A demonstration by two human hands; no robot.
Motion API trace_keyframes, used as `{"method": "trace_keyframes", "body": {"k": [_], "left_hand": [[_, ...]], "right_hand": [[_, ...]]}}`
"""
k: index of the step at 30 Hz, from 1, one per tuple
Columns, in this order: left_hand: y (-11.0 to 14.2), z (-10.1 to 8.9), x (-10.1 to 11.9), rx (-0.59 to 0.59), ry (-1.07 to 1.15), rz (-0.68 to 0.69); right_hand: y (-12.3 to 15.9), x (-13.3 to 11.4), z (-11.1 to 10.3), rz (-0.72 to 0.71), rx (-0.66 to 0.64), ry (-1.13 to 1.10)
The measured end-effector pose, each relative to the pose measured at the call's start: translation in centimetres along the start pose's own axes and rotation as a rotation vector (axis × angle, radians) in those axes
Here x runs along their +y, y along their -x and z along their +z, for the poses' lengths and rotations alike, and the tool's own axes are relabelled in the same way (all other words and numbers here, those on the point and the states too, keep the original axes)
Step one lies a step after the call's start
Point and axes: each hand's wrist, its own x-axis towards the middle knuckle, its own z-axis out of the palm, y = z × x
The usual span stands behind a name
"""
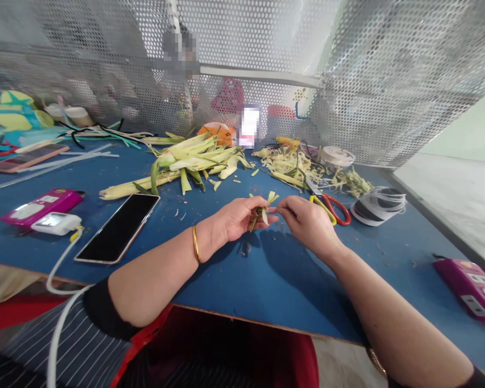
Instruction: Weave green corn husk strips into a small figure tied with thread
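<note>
My left hand (239,217), with a gold bangle on the wrist, is closed around a small bundle of pale green leaf strips (264,214). Beside it, my right hand (309,222) pinches thumb and forefinger together close to the left fingertips. What lies in that pinch is too small to tell. Just past the right hand rest scissors (336,209) with red and yellow handles. A heap of long green and whitish leaves (198,156) lies beyond my hands, and shredded pale strips (291,164) are piled to its right.
At left lie a black-screened phone (119,229), a magenta power strip (44,206) with a white plug (56,223), and another phone (28,157). A spool of white cord (378,206) and a second magenta power strip (469,291) are at right. Perforated metal sheeting (242,48) closes off the back.
</note>
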Motion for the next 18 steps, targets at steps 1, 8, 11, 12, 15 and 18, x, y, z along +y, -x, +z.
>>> {"method": "trace_keyframes", "body": {"k": [1,8,11,12,15,18], "left_hand": [[0.02,0.05,-0.08,-0.017,-0.011,-0.004],[-0.01,-0.18,-0.33,-0.068,-0.128,0.013],[-0.06,-0.14,-0.30,-0.012,-0.128,0.055],[-0.07,-0.09,-0.30,-0.002,-0.131,0.066],[0.03,0.07,-0.40,-0.014,-0.163,0.078],[0.18,0.07,-0.46,-0.043,-0.195,0.054]], "right_hand": [[0.02,-0.10,0.08,-0.005,-0.016,-0.020],[0.07,-0.11,0.03,0.004,-0.037,-0.141],[0.14,-0.15,-0.14,-0.067,-0.077,-0.117],[0.15,-0.23,-0.22,-0.099,-0.079,-0.080],[0.04,-0.51,-0.42,-0.212,0.018,0.022],[-0.18,-0.54,-0.41,-0.316,0.075,-0.011]]}}
